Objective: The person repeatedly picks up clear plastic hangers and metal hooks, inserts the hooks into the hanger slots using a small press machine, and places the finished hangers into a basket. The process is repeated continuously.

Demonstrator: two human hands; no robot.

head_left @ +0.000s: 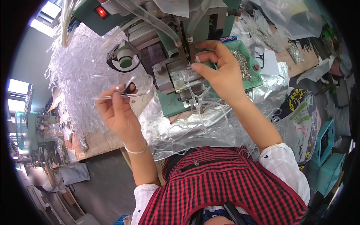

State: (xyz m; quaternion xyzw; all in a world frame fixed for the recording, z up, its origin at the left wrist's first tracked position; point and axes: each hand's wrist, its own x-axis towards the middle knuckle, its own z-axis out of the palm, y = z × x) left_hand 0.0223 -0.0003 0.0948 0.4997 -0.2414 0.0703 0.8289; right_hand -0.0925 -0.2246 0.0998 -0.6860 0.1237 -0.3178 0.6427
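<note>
Workshop background: bright windows at the left edge, grey floor at lower left, teal crates at lower right. Brown work surface crosses the middle of the frame, partly covered by silver sheeting. A large heap of clear strips occupies the upper left of the surface. At upper centre stands a green machine with a red-lit switch and clear hoses running down to its head. Right of it, a green tray contains small metal pieces.

The person wears a red-and-black checked apron. Right forearm enters from lower right and slants up-left; the right hand is at the machine's head, thumb and forefinger closed in a pinch on the end of a clear strip. That strip lies at centre, its long axis near vertical, pinched end upward, lower part curling into loose loops over the sheeting.

Left forearm rises from below; the left hand is left of centre, apart from the machine, its fingers curled around a slim metal tool with a black loop. The tool lies nearly horizontal, tip to the left. A clear loop extends rightward beside this hand; whether the fingers grip it cannot be determined.
</note>
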